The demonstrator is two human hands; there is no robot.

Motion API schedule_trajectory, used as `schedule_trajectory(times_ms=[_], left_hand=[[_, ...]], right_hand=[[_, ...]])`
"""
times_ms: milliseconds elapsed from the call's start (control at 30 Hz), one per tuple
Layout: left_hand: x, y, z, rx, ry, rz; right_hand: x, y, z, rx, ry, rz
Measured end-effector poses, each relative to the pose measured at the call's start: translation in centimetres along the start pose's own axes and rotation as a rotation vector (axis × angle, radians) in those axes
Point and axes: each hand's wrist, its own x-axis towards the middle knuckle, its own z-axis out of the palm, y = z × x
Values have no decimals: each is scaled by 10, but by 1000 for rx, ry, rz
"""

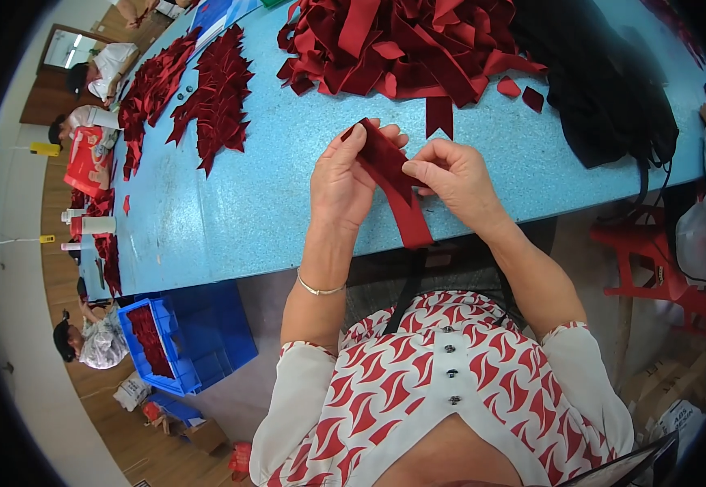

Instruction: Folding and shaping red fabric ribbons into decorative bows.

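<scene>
Between my two hands, above the near edge of the blue table, is a dark red velvet ribbon (385, 162), folded over, with a brighter red tail hanging down. My left hand (345, 174) pinches its upper end between thumb and fingers. Lower on the fold, my right hand (454, 178) grips it with thumb and forefinger. Just beyond my right hand a short ribbon piece (439, 118) with a notched end lies flat on the table. A big heap of cut red ribbon (401, 49) lies past my hands.
Rows of folded ribbon pieces (219, 97) cover the left of the blue table (231, 211). A black cloth bag (604, 97) lies at the right. Blue crates (198, 333) stand on the left floor, red stools (653, 260) at the right. Several people (105, 333) sit around.
</scene>
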Motion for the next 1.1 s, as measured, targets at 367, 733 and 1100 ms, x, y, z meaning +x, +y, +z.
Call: schedule_trajectory(times_ms=[367,733,1100], left_hand=[[0,-1,5,-153,-27,-103],[-2,0,4,-52,-20,-3],[-15,-8,12,351,-90,138]], right_hand=[[-13,-4,15,43,-16,185],[-11,7,15,-252,73,-7],[11,-10,11,30,63,-167]])
